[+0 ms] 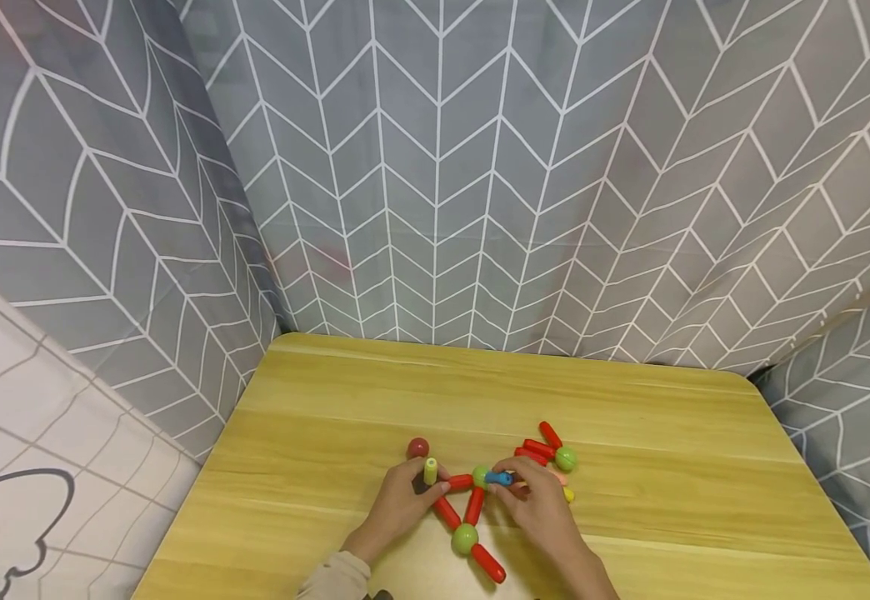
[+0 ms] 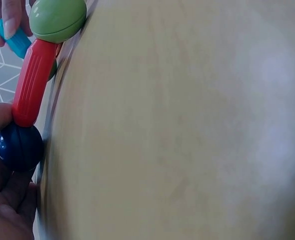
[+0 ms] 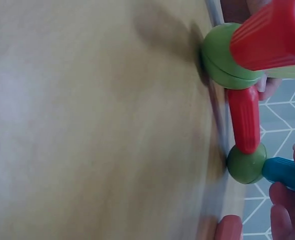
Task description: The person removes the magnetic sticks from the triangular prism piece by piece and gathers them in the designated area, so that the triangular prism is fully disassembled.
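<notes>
My left hand (image 1: 401, 502) holds a dark blue ball (image 2: 20, 148) between thumb and fingers. From that ball a pale yellow rod (image 1: 431, 472) stands up. Red rods join the blue ball, a far green ball (image 1: 482, 476) and a near green ball (image 1: 465, 538) into a triangle. Another red rod (image 1: 489, 564) juts from the near ball toward the front. With thumb and fingers, my right hand (image 1: 543, 508) pinches a blue rod (image 3: 283, 174), whose end meets the far green ball. Whether that rod is fully seated I cannot tell.
A dark red ball (image 1: 417, 448) lies beyond my left hand. Behind my right hand are several loose red rods (image 1: 539, 448), a green ball (image 1: 566, 458) and a partly hidden yellow piece (image 1: 568, 494). Patterned grey curtains (image 1: 435, 183) hang behind the wooden table (image 1: 675, 433).
</notes>
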Demonstrator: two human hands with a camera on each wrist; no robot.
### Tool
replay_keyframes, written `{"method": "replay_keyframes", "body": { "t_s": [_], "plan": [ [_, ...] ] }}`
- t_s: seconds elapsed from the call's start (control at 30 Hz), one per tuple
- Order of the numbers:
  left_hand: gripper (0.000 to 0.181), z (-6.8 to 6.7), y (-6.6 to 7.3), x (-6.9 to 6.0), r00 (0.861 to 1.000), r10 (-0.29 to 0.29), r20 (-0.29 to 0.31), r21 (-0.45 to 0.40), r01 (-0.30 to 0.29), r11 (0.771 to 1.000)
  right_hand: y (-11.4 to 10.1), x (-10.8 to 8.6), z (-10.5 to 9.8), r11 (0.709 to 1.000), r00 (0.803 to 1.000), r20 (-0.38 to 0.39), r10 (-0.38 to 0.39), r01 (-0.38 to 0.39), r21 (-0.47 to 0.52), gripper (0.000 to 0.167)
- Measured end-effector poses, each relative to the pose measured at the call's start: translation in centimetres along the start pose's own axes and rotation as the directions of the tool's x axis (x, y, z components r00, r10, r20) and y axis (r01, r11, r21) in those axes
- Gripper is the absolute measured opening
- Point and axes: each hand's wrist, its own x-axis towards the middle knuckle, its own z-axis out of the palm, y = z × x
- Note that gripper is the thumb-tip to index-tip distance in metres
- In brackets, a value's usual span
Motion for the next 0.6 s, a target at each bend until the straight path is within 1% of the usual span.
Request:
{"method": "replay_keyframes", "body": {
  "t_s": [0.07,0.23,0.3,0.47,0.6],
  "plan": [
    [0.007,0.0,-0.1,0.0,1.000,0.002,-0.002,0.004,-0.002,1.000,0.1,0.0,0.1,1.000,1.000,0.001,-0.005,0.005,-0.021,0.025],
    [0.007,0.2,-0.1,0.0,1.000,0.001,-0.009,0.019,-0.001,1.000,0.4,-0.3,0.3,0.999,1.000,-0.018,-0.016,0.015,-0.032,0.025],
    [0.008,0.3,-0.2,0.0,1.000,-0.003,-0.011,0.023,0.003,1.000,0.6,-0.4,0.3,1.000,1.000,-0.016,0.003,-0.003,-0.023,0.025],
    [0.008,0.4,-0.1,-0.1,1.000,-0.011,-0.014,0.032,0.012,0.999,0.9,-0.5,0.3,0.997,0.996,0.010,0.083,-0.083,-0.002,0.023],
    [0.008,0.5,-0.1,-0.3,1.000,-0.012,-0.016,0.036,0.013,0.999,1.3,-0.7,0.4,0.994,0.994,0.019,0.110,-0.109,-0.008,0.023]
  ]
}}
